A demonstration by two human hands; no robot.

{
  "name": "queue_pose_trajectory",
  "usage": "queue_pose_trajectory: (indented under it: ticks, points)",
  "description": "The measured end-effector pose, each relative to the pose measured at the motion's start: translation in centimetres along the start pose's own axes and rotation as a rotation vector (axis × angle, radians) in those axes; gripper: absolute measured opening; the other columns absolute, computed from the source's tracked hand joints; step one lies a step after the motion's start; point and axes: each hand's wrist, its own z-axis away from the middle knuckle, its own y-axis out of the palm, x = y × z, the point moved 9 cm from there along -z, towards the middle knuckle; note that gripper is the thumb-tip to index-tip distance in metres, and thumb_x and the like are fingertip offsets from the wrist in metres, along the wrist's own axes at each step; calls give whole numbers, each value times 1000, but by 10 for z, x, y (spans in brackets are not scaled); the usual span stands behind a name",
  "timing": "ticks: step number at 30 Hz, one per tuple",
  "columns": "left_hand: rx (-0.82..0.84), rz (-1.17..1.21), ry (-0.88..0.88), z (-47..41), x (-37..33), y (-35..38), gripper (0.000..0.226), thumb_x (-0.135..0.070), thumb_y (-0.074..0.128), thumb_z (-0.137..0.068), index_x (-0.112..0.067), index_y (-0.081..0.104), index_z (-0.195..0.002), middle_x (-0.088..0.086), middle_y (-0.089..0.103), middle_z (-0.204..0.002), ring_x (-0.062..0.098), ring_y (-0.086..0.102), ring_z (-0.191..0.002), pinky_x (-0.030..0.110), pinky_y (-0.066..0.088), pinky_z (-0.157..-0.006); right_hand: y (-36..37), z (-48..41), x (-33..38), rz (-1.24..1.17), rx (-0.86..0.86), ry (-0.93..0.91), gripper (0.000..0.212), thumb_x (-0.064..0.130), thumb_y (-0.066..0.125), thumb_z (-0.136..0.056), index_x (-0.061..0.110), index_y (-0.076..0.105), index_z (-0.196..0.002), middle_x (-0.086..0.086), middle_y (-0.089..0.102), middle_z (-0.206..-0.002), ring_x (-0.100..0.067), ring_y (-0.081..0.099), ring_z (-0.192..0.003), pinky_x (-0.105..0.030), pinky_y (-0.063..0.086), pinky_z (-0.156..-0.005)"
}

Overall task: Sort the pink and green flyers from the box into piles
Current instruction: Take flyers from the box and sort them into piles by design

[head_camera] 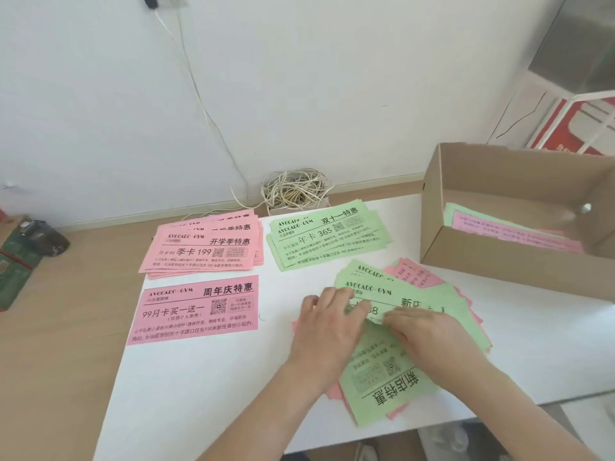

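Note:
A loose heap of mixed green and pink flyers (416, 294) lies on the white table in front of me. My left hand (327, 324) and my right hand (422, 331) both rest on this heap, fingers lightly curled at the edge of a green flyer (399, 296) on top. Farther back lie a pink pile (203, 247) and a green pile (327, 236), side by side. A single pink flyer (196, 309) lies below the pink pile. The cardboard box (499, 264) at the right holds more pink and green flyers (509, 227).
A tangle of white cord (294, 191) sits on a small box against the wall behind the piles. Dark objects (23, 247) lie on the wooden surface at far left. The table's white top (199, 394) ends near my forearms.

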Motion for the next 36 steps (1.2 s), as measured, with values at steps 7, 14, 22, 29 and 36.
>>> queue_pose_trajectory:
  ticks: [7, 14, 22, 29, 36]
  points:
    - [-157, -27, 152, 9, -14, -5, 7, -18, 75, -72, -23, 71, -75, -15, 67, -83, 13, 47, -88, 28, 31, -73, -17, 21, -35, -179, 40, 69, 34, 55, 63, -79, 33, 70, -103, 24, 64, -107, -7, 62, -100, -33, 50, -82]
    - [-35, 37, 49, 6, -6, 3, 32, -7, 86, -53, -18, 59, -66, -10, 62, -72, 15, 58, -75, 26, 47, -54, -14, 42, -104, -342, 101, 420, 57, 45, 59, -89, 28, 43, -141, 11, 41, -147, -16, 41, -125, -28, 33, -103]
    - [166, -81, 55, 1, -9, 9, 55, -1, 82, -39, -23, 46, -73, -11, 48, -50, 15, 44, -40, 23, 19, -33, -9, 47, -36, -15, 242, 109, 76, 75, 49, -64, 32, 56, -126, 7, 52, -138, -16, 52, -126, -45, 45, -95]
    - [-210, 5, 85, -12, -15, -37, 57, 10, 74, -61, -21, 49, -102, -2, 63, -93, 20, 58, -90, 37, 42, -92, -10, 27, -39, 52, 84, 170, 31, 16, 85, -54, 27, 63, -74, 12, 64, -66, -17, 61, -53, -25, 43, -48]
    - [285, 23, 176, -15, -33, 11, 57, -51, 63, -82, -26, 45, -129, 10, 41, -145, 26, 36, -135, 45, 44, -102, -23, 14, -93, -380, 178, 464, 23, 25, 44, -98, 13, 61, -109, -4, 66, -99, -28, 58, -89, -32, 44, -70]
